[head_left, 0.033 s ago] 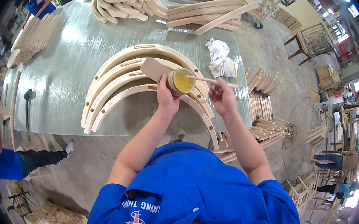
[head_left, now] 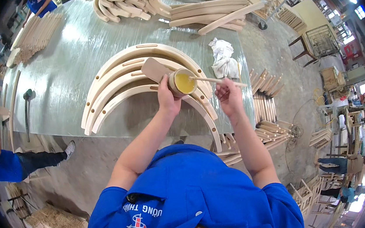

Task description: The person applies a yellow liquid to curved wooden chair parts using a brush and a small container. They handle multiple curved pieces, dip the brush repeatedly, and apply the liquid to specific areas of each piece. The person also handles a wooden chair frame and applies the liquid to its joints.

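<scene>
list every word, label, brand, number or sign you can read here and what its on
White lettering and a red-and-white emblem on the wearer's blue shirt: upside down in view, not copied here.
Cup and white cloth: no readable text.
Far background: too small to read.

Fisheye from head, down at both hands (head_left: 169, 97) (head_left: 230, 96)

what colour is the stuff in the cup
The stuff in the cup is yellow, seen best in the head view.
</scene>
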`<move>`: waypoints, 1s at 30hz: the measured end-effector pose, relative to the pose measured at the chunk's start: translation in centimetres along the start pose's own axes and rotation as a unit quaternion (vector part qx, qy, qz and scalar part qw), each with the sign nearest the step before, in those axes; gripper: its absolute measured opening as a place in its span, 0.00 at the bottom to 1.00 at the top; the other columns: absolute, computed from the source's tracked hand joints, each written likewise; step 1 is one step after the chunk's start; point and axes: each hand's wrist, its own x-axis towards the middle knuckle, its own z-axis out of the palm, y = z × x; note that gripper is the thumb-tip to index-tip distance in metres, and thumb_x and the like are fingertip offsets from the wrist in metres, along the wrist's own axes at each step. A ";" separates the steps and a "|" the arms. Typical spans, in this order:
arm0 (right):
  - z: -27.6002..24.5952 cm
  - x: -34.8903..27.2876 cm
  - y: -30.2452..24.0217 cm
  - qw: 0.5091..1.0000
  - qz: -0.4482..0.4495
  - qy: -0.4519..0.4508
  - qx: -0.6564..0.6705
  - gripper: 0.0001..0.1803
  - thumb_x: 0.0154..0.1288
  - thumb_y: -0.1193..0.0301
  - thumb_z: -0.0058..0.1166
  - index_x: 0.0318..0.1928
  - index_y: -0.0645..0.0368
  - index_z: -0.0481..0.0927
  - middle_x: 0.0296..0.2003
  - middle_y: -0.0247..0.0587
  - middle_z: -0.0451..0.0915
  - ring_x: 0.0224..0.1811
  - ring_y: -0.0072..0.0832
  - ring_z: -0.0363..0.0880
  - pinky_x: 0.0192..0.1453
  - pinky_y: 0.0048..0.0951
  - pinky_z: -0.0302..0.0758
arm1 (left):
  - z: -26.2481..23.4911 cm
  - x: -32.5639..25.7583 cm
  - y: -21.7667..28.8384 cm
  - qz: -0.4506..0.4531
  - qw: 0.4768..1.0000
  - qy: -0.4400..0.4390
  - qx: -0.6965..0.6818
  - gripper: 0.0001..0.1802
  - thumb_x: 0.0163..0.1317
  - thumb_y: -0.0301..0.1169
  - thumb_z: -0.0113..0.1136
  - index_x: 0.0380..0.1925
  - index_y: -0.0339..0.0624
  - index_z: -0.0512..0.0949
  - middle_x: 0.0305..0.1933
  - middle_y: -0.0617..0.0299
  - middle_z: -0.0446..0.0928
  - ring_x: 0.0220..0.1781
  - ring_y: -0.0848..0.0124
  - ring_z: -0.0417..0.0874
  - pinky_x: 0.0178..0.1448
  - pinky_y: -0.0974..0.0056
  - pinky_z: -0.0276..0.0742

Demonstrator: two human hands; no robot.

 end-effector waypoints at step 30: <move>0.4 0.1 -1.8 0.638 -0.321 -0.220 -0.665 0.12 0.61 0.68 0.56 0.27 0.63 0.73 0.18 0.43 0.72 0.19 0.30 0.70 0.28 0.31 0.69 | -3.8 -4.7 4.7 0.030 0.998 0.044 -0.041 0.24 0.71 0.45 0.34 0.58 0.43 0.64 0.59 0.57 0.69 0.61 0.62 0.71 0.62 0.50 0.67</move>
